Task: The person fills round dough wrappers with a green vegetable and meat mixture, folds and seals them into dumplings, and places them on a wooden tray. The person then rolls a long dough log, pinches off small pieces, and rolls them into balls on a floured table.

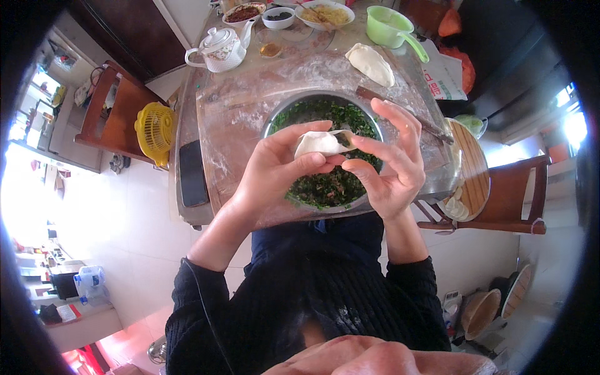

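Observation:
My left hand [286, 164] holds a partly folded dumpling [318, 143] between thumb and fingers. The wrapper is pressed together on its left part, and dark green filling shows at its right end. My right hand [391, 164] touches that right end with a fingertip, thumb apart just below. Both hands are above a metal bowl [276, 122] of chopped green filling with bits of meat [328, 190]. Beyond the bowl, a thick folded piece of dough [371, 64] lies on the floured wooden board [234, 117]. A dark wooden rolling pin [422, 121] lies right of the bowl, partly behind my right hand.
A floral teapot [224, 50], food bowls [325, 16] and a green plastic ladle [389, 28] stand at the table's far side. A phone [192, 173] lies at the left edge. A yellow basket [154, 131] is on the left chair; a round wooden tray [473, 173] with dumplings is at right.

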Tool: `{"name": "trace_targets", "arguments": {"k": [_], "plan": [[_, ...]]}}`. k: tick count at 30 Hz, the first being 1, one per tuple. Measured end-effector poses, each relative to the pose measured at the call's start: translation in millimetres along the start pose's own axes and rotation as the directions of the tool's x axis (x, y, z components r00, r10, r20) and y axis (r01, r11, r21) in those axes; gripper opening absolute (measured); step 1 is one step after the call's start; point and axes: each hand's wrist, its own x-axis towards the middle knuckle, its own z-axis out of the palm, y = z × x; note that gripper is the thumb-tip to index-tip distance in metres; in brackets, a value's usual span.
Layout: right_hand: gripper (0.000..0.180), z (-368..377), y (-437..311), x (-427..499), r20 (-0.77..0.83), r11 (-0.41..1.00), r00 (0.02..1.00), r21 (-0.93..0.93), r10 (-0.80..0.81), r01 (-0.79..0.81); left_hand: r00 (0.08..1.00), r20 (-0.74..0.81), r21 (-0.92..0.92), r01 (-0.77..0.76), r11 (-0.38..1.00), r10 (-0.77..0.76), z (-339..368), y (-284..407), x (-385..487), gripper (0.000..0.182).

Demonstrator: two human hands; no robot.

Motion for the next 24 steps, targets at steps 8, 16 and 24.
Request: {"name": "trace_targets", "arguments": {"k": [8, 16, 24], "plan": [[0.024, -1, 9, -8, 0.042, 0.999, 0.999, -0.026, 0.031, -0.029, 0.998, -0.057, 0.065, 0.004, 0.998, 0.000, 8, -4, 2, 0.043], [0.032, 15, 2, -24, -0.056, 0.841, 0.887, 0.353, 0.458, -0.411, 0.981, -0.080, -0.001, -0.177, 0.984, 0.176, 16, -17, 2, 0.047], [0.026, 16, -2, -18, -0.153, 0.988, 0.977, 0.049, 0.149, -0.143, 0.935, -0.147, 0.287, -0.273, 0.918, 0.323, 23, -28, 1, 0.048]]}}
